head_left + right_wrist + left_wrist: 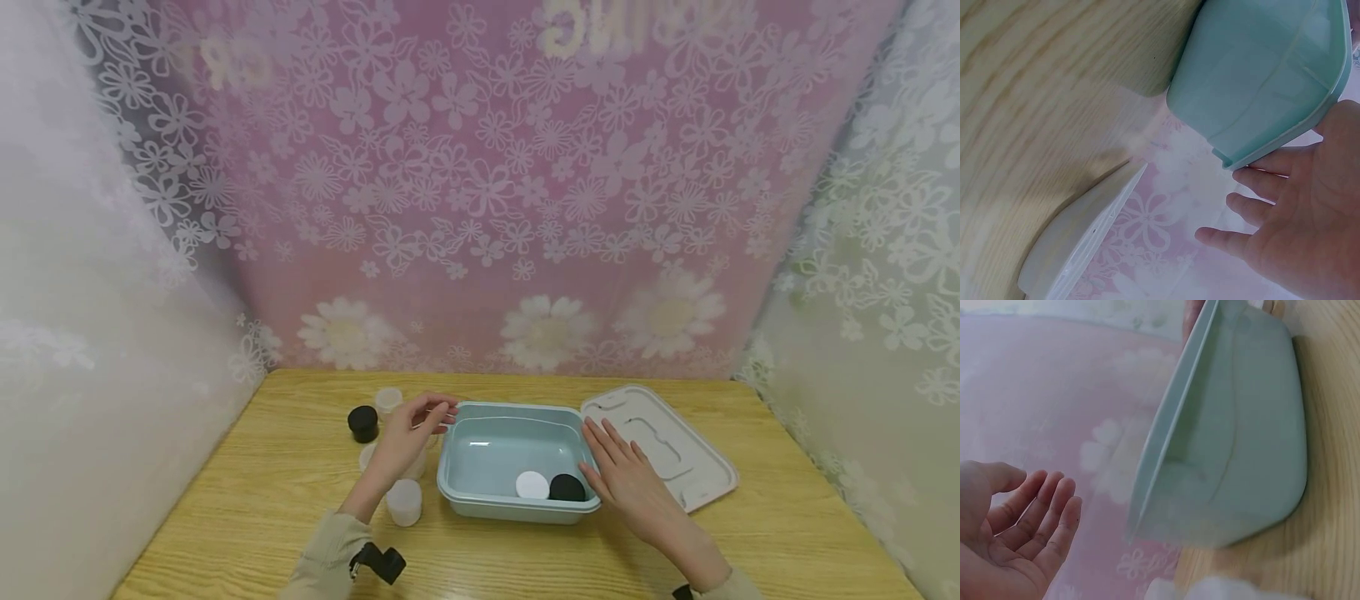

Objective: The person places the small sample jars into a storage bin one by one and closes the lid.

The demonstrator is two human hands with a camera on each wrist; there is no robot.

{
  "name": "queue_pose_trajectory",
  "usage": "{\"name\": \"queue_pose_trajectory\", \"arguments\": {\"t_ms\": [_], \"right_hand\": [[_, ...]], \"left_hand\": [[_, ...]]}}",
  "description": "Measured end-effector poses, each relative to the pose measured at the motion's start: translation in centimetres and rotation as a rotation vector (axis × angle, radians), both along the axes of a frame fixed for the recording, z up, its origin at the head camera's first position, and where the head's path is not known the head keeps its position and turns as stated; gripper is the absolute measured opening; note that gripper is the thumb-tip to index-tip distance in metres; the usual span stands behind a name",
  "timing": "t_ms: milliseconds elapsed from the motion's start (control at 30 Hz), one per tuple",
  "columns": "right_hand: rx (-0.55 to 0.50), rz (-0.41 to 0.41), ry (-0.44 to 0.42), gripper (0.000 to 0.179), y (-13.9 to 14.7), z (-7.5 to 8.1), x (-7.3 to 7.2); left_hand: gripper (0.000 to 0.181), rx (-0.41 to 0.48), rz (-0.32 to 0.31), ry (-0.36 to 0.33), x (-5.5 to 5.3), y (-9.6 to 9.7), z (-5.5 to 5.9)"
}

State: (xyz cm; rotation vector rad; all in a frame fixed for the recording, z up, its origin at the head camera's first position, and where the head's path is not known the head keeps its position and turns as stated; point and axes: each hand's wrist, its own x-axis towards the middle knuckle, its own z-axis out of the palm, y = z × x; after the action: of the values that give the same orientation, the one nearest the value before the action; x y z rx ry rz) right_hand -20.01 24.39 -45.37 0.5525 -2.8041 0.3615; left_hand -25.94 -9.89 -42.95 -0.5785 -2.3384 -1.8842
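Note:
A light blue plastic bin (pixel 495 450) stands on the table with its top uncovered. Inside its near right corner sit a round white-topped jar (pixel 532 485) and a round black-topped one (pixel 567 487). My left hand (pixel 417 429) hovers at the bin's left rim; in the left wrist view its loosely bent fingers (pixel 1038 515) hold nothing. Along the right rim lies my right hand (pixel 630 479), with straight fingers. The right wrist view shows the fingertips (pixel 1250 175) right at the rim.
A whitish lid (pixel 693 454) lies on the table to the right, partly behind my right hand. Left of the bin stand a small black jar (pixel 363 423) and several translucent white jars, one at the back (pixel 388 400) and one in front (pixel 404 502).

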Motion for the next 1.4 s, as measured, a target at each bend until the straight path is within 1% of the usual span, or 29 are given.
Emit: {"name": "queue_pose_trajectory", "arguments": {"t_ms": [167,300,367,433,500,600,667,700,800,900,1067,1133,1233,1400], "right_hand": [[0.000,0.001,-0.003,0.061,0.0,0.0,0.0],[-0.003,0.001,-0.002,0.061,0.0,0.1,0.0],[-0.005,0.002,-0.004,0.061,-0.1,0.1,0.0],[-0.006,0.002,-0.005,0.061,-0.1,0.2,0.0],[-0.006,0.003,-0.007,0.061,0.0,0.1,0.0],[-0.005,0.004,-0.009,0.061,0.0,0.1,0.0],[-0.006,0.004,-0.011,0.061,0.0,0.1,0.0],[-0.007,0.003,-0.014,0.061,0.0,0.1,0.0],[-0.010,0.002,-0.019,0.061,0.0,0.1,0.0],[-0.011,0.001,-0.019,0.061,0.0,0.0,0.0],[-0.007,-0.001,-0.014,0.061,0.0,0.0,0.0],[-0.004,-0.002,-0.013,0.061,0.0,0.0,0.0],[-0.003,-0.003,-0.016,0.061,0.0,0.1,0.1],[-0.005,-0.003,-0.017,0.061,0.0,0.1,0.0]], "left_hand": [[0.026,0.015,0.091,0.016,0.2,-2.8,0.2],[0.028,0.015,0.155,0.037,0.3,-5.3,-0.1],[0.029,0.000,0.191,0.052,0.4,-6.4,-0.4],[0.030,-0.024,0.224,0.056,0.7,-7.4,-0.6],[0.029,-0.083,0.267,0.058,0.9,-8.3,-0.8],[0.030,-0.164,0.289,0.042,1.2,-9.3,-1.3],[0.032,-0.210,0.283,0.033,1.2,-9.8,-1.8],[0.034,-0.219,0.271,0.027,1.2,-10.1,-2.0],[0.041,-0.237,0.220,0.015,1.4,-10.6,-2.7],[0.049,-0.271,0.167,-0.007,1.6,-11.0,-3.0],[0.057,-0.318,0.087,-0.062,1.8,-11.3,-3.6],[0.059,-0.316,0.071,-0.086,1.8,-11.3,-3.9],[0.062,-0.306,0.065,-0.108,1.7,-11.3,-4.4],[0.060,-0.322,0.063,-0.108,1.6,-11.1,-4.9]]}}
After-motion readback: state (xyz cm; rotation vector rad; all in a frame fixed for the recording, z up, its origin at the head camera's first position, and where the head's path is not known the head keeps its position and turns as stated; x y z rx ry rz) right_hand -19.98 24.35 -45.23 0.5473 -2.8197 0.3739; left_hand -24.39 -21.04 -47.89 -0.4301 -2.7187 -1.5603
